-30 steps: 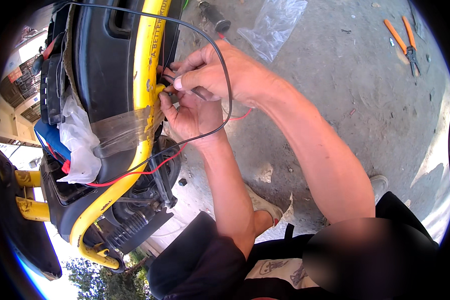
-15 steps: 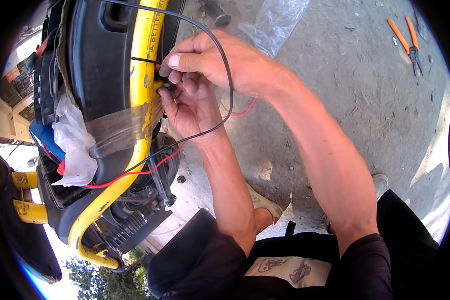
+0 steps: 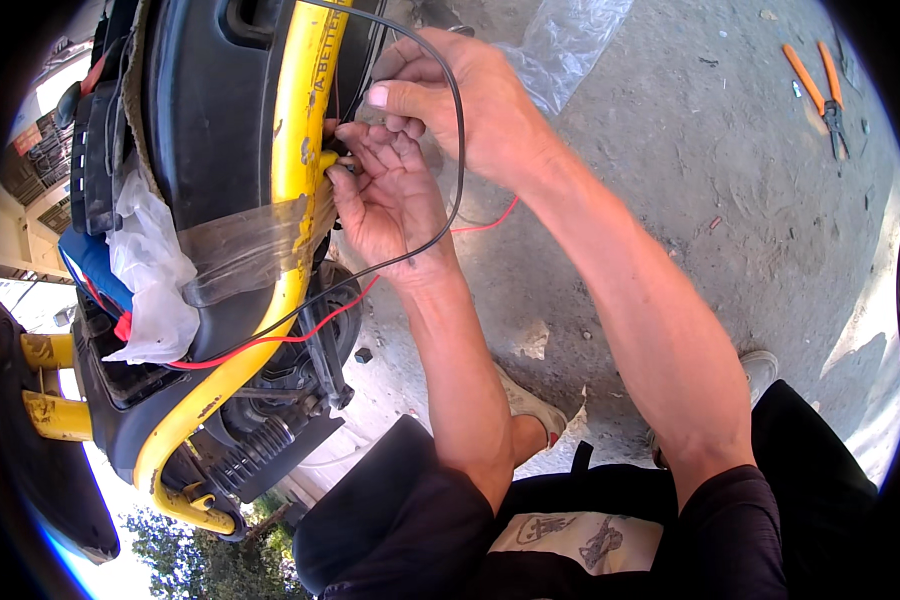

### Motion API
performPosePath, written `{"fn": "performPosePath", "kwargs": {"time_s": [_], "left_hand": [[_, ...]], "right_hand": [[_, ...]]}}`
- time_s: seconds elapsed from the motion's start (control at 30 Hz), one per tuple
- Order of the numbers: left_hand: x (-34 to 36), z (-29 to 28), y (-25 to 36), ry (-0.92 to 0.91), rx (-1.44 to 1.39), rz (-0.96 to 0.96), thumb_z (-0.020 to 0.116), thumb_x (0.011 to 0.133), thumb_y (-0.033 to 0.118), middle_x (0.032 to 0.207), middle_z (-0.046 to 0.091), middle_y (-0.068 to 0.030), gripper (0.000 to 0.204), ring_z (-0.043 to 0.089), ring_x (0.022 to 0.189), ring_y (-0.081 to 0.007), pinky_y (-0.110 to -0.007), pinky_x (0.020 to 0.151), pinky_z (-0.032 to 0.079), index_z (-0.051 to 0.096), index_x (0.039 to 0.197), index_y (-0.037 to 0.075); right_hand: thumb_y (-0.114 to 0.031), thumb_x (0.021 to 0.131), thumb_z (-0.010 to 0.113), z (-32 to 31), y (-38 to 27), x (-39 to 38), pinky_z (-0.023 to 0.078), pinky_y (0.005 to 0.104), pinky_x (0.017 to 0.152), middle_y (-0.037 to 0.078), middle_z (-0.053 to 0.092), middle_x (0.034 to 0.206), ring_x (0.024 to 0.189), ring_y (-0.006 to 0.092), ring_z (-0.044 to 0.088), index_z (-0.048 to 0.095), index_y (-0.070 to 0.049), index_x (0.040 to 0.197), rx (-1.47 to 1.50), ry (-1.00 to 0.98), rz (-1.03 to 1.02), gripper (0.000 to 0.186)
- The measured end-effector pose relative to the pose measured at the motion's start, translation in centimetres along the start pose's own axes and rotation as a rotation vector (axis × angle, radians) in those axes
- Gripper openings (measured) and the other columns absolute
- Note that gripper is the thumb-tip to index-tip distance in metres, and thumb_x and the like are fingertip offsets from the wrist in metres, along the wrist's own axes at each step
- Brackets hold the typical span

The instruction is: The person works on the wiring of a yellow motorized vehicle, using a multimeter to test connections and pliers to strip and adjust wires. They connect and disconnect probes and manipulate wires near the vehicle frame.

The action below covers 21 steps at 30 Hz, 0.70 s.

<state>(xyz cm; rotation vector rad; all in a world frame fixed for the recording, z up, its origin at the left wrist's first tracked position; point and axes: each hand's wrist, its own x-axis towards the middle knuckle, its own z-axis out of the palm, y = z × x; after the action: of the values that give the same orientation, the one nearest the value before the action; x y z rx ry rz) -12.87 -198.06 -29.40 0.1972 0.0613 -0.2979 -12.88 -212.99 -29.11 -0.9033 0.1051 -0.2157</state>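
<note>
My left hand (image 3: pixel 388 205) is palm up beside the yellow frame tube (image 3: pixel 295 150), fingers loosely curled and apart, thumb by a short yellow fitting (image 3: pixel 324 162) with a small dark part. My right hand (image 3: pixel 470 110) is above it, fingers curled toward the thumb; whatever they hold is hidden. A black cable (image 3: pixel 456 110) loops over both hands to the vehicle. A red wire (image 3: pixel 480 222) runs behind my left forearm. Clear film (image 3: pixel 240 250) wraps the tube and black body panel (image 3: pixel 210 120).
Orange-handled pliers (image 3: pixel 822 95) and a crumpled clear plastic bag (image 3: pixel 560 50) lie on the concrete ground at upper right. White plastic (image 3: pixel 150 280) covers part of a blue item (image 3: pixel 95 260) at left. A spring shock (image 3: pixel 250 455) and my shoe (image 3: pixel 535 415) are lower down.
My right hand has risen away from my left hand. My left fingers have loosened, showing more palm. The thin dark item seen earlier in my right hand is out of sight.
</note>
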Motion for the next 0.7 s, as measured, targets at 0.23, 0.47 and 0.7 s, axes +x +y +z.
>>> {"fn": "performPosePath", "kwargs": {"time_s": [0.23, 0.47, 0.7], "left_hand": [[-0.1, 0.2, -0.2, 0.056, -0.021, 0.063, 0.064, 0.094, 0.004, 0.130, 0.065, -0.0127, 0.044, 0.056, 0.123, -0.0306, -0.053, 0.111, 0.040, 0.056, 0.138, 0.003], [-0.1, 0.5, -0.3, 0.046, -0.044, 0.035, 0.063, 0.095, 0.004, 0.132, 0.064, -0.0110, 0.043, 0.057, 0.124, -0.0284, -0.052, 0.111, 0.041, 0.055, 0.137, 0.002], [-0.1, 0.4, -0.6, 0.038, 0.010, 0.039, 0.065, 0.094, 0.003, 0.136, 0.063, -0.0100, 0.041, 0.058, 0.125, -0.0256, -0.053, 0.109, 0.043, 0.056, 0.134, -0.001]], "right_hand": [[-0.006, 0.087, 0.074, 0.6, 1.2, -0.1, 0.056, 0.0310, 0.065, 0.015, 0.070, 0.095, 0.077, 0.0174, 0.069, 0.062, 0.010, 0.111, 0.188, 0.229, 0.062, 0.031], [-0.013, 0.085, 0.077, -0.7, 1.8, 0.0, 0.055, 0.0366, 0.069, 0.015, 0.069, 0.081, 0.074, 0.0206, 0.069, 0.071, 0.003, 0.109, -0.258, 0.101, 0.015, 0.029], [-0.010, 0.087, 0.071, -2.3, 0.1, -0.8, 0.054, 0.0379, 0.073, 0.012, 0.071, 0.090, 0.080, 0.0243, 0.069, 0.071, 0.000, 0.103, -0.501, -0.105, -0.204, 0.019]]}}
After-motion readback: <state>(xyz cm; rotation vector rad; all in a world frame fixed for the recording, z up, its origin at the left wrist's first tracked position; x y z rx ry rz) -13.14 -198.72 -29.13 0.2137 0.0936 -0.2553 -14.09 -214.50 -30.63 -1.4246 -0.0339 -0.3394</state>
